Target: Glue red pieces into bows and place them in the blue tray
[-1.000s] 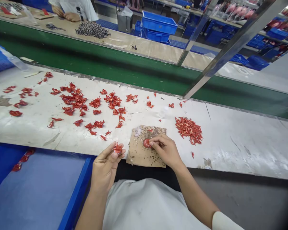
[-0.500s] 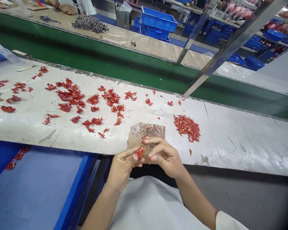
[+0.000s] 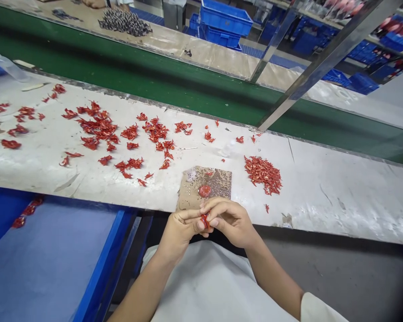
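Both hands are pinching one small red shiny piece [image 3: 204,221] just off the near edge of the worn white desk [image 3: 339,201].

The left hand [image 3: 178,231] and the right hand [image 3: 232,221] are meeting fingertip to fingertip above the person's lap, and the fingers [image 3: 218,210] of each are pressing together on the piece, which is sitting between them in front of the brown cardboard square [image 3: 218,183]. That square is lying at the desk's near edge and is carrying a round red blob [image 3: 204,191]. A dense heap of small red bits [image 3: 262,173] is resting on the desk just right of the square, while scattered red petal-like pieces [image 3: 100,129] are spreading toward the left end. A green conveyor belt [image 3: 154,85] is running along the far edge, and a blue plastic tray [image 3: 102,264] is sitting below the desk's near left edge.
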`<action>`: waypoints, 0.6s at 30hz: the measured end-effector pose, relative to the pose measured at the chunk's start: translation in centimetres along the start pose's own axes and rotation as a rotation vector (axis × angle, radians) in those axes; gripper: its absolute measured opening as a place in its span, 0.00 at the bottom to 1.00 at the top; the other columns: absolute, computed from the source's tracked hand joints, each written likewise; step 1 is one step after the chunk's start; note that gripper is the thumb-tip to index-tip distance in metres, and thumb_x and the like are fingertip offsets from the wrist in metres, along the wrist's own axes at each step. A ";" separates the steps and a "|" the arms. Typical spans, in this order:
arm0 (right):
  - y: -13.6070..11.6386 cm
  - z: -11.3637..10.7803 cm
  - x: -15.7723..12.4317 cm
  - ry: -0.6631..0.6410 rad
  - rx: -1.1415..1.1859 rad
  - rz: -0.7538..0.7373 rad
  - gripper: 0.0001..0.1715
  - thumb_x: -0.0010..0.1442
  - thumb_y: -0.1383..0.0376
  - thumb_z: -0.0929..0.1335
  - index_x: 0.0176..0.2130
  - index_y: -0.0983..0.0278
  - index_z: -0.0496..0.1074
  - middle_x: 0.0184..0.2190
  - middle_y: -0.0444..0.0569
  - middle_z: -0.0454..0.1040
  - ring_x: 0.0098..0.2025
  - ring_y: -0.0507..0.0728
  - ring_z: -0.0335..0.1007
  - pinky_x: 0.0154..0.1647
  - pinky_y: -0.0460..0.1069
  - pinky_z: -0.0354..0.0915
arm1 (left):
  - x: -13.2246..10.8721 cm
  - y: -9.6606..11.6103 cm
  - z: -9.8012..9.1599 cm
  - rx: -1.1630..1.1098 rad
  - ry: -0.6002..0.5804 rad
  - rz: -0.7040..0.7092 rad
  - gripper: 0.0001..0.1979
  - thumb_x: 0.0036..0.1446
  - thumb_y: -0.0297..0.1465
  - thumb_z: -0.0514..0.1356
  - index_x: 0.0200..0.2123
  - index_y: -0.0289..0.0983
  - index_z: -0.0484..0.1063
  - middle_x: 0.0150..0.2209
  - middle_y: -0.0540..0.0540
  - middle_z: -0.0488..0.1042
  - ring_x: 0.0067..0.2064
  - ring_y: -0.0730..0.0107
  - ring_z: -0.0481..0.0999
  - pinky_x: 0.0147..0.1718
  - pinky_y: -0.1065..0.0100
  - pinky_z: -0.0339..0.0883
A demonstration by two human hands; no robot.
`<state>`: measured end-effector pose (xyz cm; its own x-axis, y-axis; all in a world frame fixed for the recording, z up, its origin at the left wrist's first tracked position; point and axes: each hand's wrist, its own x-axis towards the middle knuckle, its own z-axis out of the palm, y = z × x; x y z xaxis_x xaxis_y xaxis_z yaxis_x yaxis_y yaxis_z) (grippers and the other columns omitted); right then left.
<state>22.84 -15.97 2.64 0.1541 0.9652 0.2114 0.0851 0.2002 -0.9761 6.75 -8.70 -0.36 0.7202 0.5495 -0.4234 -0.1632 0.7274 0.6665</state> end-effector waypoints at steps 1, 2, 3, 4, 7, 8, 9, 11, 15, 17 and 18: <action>0.2 0.2 -0.1 0.007 -0.010 -0.012 0.04 0.67 0.65 0.71 0.40 0.58 0.79 0.44 0.51 0.80 0.50 0.60 0.78 0.55 0.58 0.73 | -0.1 0.1 -0.1 0.022 -0.011 0.002 0.23 0.40 0.44 0.78 0.38 0.37 0.85 0.29 0.41 0.81 0.30 0.66 0.79 0.30 0.69 0.75; 0.3 0.4 -0.2 0.019 -0.022 -0.024 0.04 0.67 0.65 0.71 0.40 0.57 0.79 0.43 0.51 0.80 0.50 0.59 0.77 0.55 0.58 0.73 | -0.1 0.2 -0.3 0.044 -0.024 0.003 0.22 0.41 0.43 0.78 0.38 0.37 0.85 0.29 0.41 0.81 0.30 0.66 0.79 0.31 0.69 0.75; 0.5 0.6 -0.4 0.037 -0.035 -0.034 0.04 0.67 0.65 0.70 0.41 0.57 0.78 0.43 0.50 0.80 0.50 0.59 0.77 0.54 0.57 0.73 | -0.2 0.3 -0.5 0.066 -0.035 0.005 0.21 0.43 0.43 0.78 0.38 0.36 0.85 0.29 0.41 0.81 0.31 0.66 0.79 0.31 0.69 0.74; 0.7 0.9 -0.5 0.052 -0.044 -0.043 0.05 0.68 0.66 0.70 0.42 0.57 0.78 0.43 0.50 0.80 0.50 0.59 0.77 0.54 0.57 0.73 | -0.2 0.5 -0.7 0.086 -0.048 0.010 0.20 0.44 0.42 0.77 0.37 0.36 0.85 0.29 0.41 0.81 0.31 0.66 0.79 0.32 0.69 0.74; 1.3 1.6 -1.0 0.032 -0.028 -0.026 0.07 0.67 0.67 0.71 0.45 0.56 0.78 0.45 0.51 0.79 0.52 0.59 0.76 0.54 0.56 0.72 | -0.5 0.9 -1.8 0.129 -0.078 0.023 0.18 0.46 0.41 0.76 0.35 0.34 0.85 0.29 0.42 0.80 0.29 0.69 0.77 0.32 0.70 0.73; 1.4 1.8 -1.1 0.014 -0.015 -0.013 0.08 0.66 0.68 0.72 0.45 0.56 0.78 0.46 0.51 0.79 0.53 0.59 0.76 0.54 0.56 0.72 | -0.7 1.0 -2.2 0.137 -0.080 0.017 0.17 0.46 0.41 0.76 0.35 0.34 0.85 0.29 0.42 0.80 0.29 0.70 0.76 0.32 0.70 0.73; 1.6 2.1 -1.3 -0.001 -0.001 -0.001 0.09 0.64 0.68 0.73 0.44 0.56 0.78 0.46 0.50 0.79 0.53 0.59 0.76 0.54 0.55 0.72 | -0.9 1.1 -2.5 0.141 -0.077 0.007 0.17 0.47 0.40 0.76 0.35 0.34 0.84 0.29 0.42 0.80 0.29 0.71 0.76 0.32 0.71 0.72; 1.9 2.7 -1.4 -0.014 0.031 0.020 0.09 0.63 0.69 0.74 0.44 0.56 0.78 0.46 0.50 0.78 0.52 0.58 0.76 0.54 0.55 0.72 | -1.6 1.3 -3.2 0.142 -0.067 -0.025 0.15 0.46 0.38 0.77 0.33 0.34 0.84 0.28 0.44 0.81 0.28 0.72 0.76 0.32 0.72 0.72; 2.6 5.1 -1.7 -0.078 0.152 0.078 0.06 0.65 0.67 0.72 0.42 0.56 0.76 0.47 0.50 0.74 0.52 0.58 0.74 0.55 0.56 0.71 | -3.9 2.2 -4.3 0.174 -0.067 -0.062 0.13 0.46 0.34 0.77 0.34 0.34 0.83 0.34 0.42 0.83 0.35 0.67 0.81 0.39 0.71 0.73; 3.1 6.9 -1.7 -0.126 0.156 0.108 0.07 0.66 0.65 0.72 0.45 0.55 0.76 0.50 0.51 0.72 0.54 0.59 0.73 0.57 0.57 0.70 | -5.6 2.5 -5.7 0.196 -0.018 -0.075 0.14 0.49 0.33 0.76 0.39 0.34 0.83 0.39 0.40 0.84 0.41 0.63 0.83 0.44 0.68 0.74; 3.3 7.8 -1.8 -0.150 0.131 0.119 0.11 0.65 0.64 0.73 0.48 0.54 0.75 0.52 0.51 0.71 0.56 0.60 0.71 0.59 0.57 0.70 | -6.5 2.5 -6.9 0.193 0.044 -0.071 0.17 0.50 0.34 0.75 0.43 0.34 0.83 0.41 0.39 0.84 0.43 0.61 0.83 0.46 0.66 0.74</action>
<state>15.16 -15.68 -1.40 0.0067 0.9956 0.0939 -0.0552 0.0942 -0.9940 -2.97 -7.63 -0.14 0.6947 0.5198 -0.4972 0.0222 0.6754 0.7371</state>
